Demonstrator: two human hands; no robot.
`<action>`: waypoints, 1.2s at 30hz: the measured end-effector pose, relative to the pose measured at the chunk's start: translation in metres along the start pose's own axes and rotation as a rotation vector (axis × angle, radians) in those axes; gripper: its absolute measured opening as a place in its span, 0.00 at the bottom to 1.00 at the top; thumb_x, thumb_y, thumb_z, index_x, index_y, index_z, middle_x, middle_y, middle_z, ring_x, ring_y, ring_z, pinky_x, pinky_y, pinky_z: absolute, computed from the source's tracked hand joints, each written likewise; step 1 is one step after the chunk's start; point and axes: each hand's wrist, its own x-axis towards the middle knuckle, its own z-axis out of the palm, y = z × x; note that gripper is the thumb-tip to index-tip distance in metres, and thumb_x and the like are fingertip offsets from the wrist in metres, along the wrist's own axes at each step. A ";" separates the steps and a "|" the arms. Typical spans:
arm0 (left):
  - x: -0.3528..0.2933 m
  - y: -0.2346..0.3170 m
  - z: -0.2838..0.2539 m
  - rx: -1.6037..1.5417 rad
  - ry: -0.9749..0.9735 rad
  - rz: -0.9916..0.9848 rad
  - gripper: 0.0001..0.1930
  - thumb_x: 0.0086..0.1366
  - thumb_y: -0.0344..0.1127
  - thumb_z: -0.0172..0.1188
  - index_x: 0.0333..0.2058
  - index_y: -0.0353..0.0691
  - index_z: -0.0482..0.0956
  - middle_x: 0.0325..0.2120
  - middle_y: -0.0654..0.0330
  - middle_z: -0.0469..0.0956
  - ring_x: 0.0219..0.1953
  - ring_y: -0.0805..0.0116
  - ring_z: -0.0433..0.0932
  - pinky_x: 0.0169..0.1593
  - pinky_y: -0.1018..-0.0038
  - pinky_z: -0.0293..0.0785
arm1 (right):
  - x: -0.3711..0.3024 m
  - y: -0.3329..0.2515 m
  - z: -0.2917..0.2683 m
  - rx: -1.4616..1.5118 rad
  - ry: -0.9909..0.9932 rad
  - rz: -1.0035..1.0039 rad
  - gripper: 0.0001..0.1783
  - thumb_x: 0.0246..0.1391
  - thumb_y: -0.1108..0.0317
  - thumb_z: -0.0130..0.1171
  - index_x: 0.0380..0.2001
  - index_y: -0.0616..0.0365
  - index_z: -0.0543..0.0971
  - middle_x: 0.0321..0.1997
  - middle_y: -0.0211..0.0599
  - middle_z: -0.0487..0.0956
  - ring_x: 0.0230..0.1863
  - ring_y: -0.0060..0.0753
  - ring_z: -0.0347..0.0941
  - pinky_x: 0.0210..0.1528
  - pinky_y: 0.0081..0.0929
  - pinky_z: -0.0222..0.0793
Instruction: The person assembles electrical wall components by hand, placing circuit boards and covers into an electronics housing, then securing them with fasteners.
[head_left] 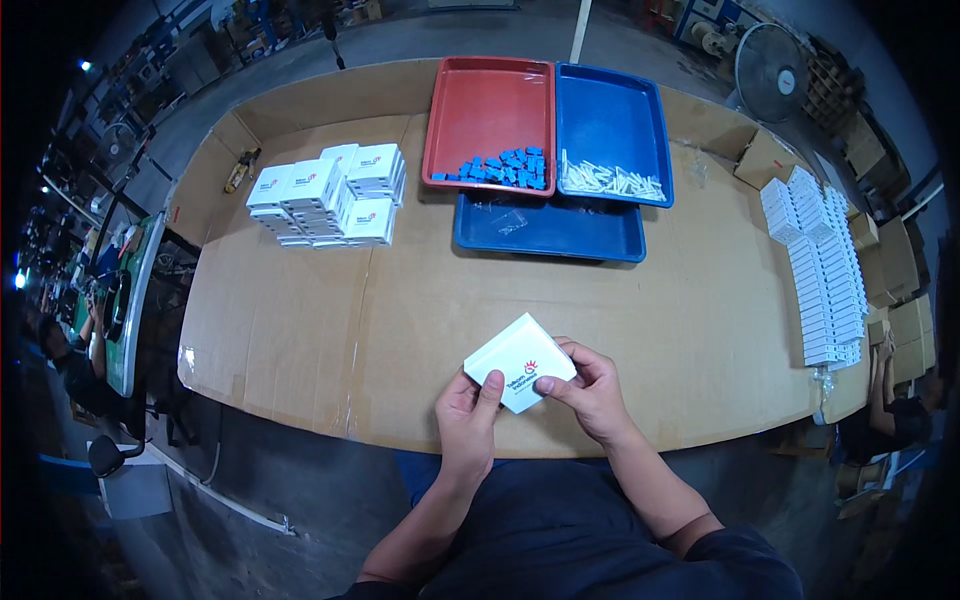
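Observation:
Between my two hands, near the front edge of the table, is a flat white box [508, 350] with a small red printed mark. It is tilted, one corner pointing away from me. My left hand [468, 415] grips its left side, thumb lying on the top face. At its right side my right hand [592, 392] has the thumb pressed on the face and the fingers behind the edge. What the fingers do beneath the box is hidden.
Stacked white boxes [325, 195] stand at the far left. Ahead are a red tray [490, 110] with blue pieces, a blue tray [610, 120] with white sticks, and a lower blue tray [550, 238]. White stacks [820, 270] line the right edge. A cardboard rim [340, 100] borders the back.

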 end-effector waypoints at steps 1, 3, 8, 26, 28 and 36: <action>0.003 -0.001 -0.001 0.068 -0.014 0.044 0.38 0.71 0.34 0.66 0.73 0.36 0.55 0.65 0.45 0.69 0.66 0.60 0.70 0.71 0.64 0.62 | 0.002 -0.001 0.000 -0.020 0.033 -0.034 0.29 0.53 0.73 0.76 0.57 0.66 0.77 0.54 0.38 0.79 0.57 0.27 0.76 0.61 0.27 0.72; 0.004 0.002 0.003 0.136 -0.023 0.080 0.37 0.71 0.33 0.66 0.72 0.35 0.57 0.64 0.45 0.71 0.66 0.61 0.71 0.70 0.63 0.63 | 0.004 -0.004 -0.003 -0.038 0.071 -0.059 0.25 0.53 0.74 0.76 0.53 0.66 0.78 0.53 0.37 0.80 0.55 0.27 0.76 0.60 0.27 0.72; 0.004 0.018 0.006 0.524 -0.144 0.378 0.35 0.68 0.24 0.66 0.70 0.30 0.60 0.60 0.50 0.73 0.60 0.65 0.75 0.65 0.69 0.70 | 0.007 -0.024 -0.008 -0.339 -0.033 -0.110 0.26 0.53 0.75 0.75 0.53 0.64 0.76 0.45 0.32 0.82 0.50 0.22 0.77 0.55 0.24 0.74; 0.004 0.022 0.001 0.404 -0.287 0.326 0.20 0.66 0.23 0.68 0.55 0.25 0.75 0.50 0.45 0.83 0.55 0.62 0.82 0.60 0.70 0.79 | 0.002 -0.021 -0.018 -0.307 -0.161 -0.208 0.21 0.52 0.75 0.75 0.50 0.63 0.84 0.49 0.39 0.85 0.53 0.32 0.80 0.58 0.32 0.75; 0.002 0.020 -0.001 0.458 -0.302 0.406 0.20 0.65 0.22 0.68 0.54 0.25 0.76 0.50 0.44 0.83 0.54 0.61 0.83 0.59 0.69 0.81 | 0.002 -0.022 -0.019 -0.319 -0.178 -0.256 0.22 0.50 0.75 0.76 0.50 0.63 0.85 0.49 0.39 0.85 0.52 0.32 0.81 0.58 0.32 0.74; 0.001 0.017 -0.001 0.516 -0.312 0.463 0.19 0.65 0.22 0.68 0.53 0.26 0.76 0.50 0.43 0.83 0.54 0.60 0.83 0.59 0.68 0.81 | 0.002 -0.026 -0.019 -0.388 -0.179 -0.301 0.22 0.48 0.75 0.77 0.48 0.61 0.85 0.47 0.40 0.86 0.50 0.35 0.82 0.56 0.32 0.76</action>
